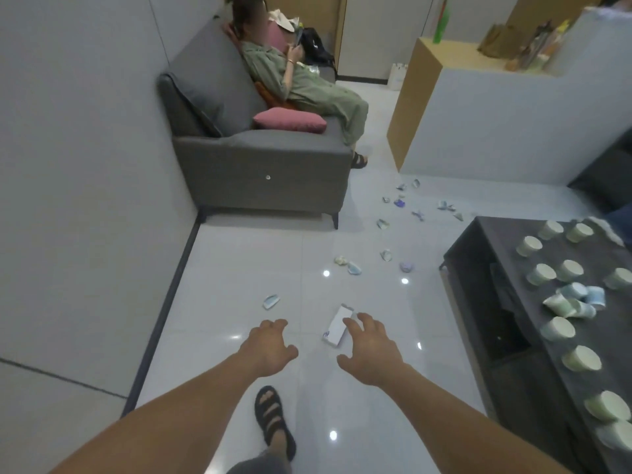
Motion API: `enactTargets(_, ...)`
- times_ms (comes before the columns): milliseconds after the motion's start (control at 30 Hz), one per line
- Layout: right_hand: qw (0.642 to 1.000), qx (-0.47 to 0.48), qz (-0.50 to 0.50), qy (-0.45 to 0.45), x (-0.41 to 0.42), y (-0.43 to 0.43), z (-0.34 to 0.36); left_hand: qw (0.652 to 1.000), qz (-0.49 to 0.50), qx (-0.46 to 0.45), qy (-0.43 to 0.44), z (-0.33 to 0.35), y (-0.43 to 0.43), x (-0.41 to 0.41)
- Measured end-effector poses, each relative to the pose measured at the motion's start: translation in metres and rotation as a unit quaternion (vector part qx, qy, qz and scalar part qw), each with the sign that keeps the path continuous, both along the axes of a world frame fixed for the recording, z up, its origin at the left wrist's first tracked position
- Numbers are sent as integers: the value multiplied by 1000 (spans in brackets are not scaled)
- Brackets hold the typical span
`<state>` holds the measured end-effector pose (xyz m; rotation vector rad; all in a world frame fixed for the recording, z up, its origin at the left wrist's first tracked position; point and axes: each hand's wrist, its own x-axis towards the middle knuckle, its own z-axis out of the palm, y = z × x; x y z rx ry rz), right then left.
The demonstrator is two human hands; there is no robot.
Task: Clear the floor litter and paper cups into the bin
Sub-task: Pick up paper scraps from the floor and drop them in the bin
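Both empty, fingers (367,321) spread — left hand (270,347), right hand (371,350) by packet (337,325); litter (354,268) beyond, cups (569,270) on worktop (496,234) — looks barely started.

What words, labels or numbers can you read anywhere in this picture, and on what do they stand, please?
No text can be read.
White packet on the floor: purple print, too blurred.
White bag by the counter: faint print, too small.
Bottles on the counter: labels blurred.
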<state>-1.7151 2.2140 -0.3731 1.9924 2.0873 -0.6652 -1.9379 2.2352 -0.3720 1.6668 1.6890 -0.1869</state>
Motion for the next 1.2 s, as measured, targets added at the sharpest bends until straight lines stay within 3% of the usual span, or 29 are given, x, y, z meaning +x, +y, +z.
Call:
enactTargets(400, 998, -51, -4, -30, 39, 190, -12, 1000, -19, -16, -4, -21, 219, 24)
enactTargets(733, 980, -154, 124, -12, 96, 335, -100, 989, 130, -67, -11, -93, 313, 78)
enactTargets(1000, 945, -215, 239, -51, 143, 428, -281, 959, 263, -104, 2, -255, 334, 149)
enactTargets(1200, 902, -210, 359, -113, 147, 444, -481, 967, 206, -148, 24, -452, 330, 161)
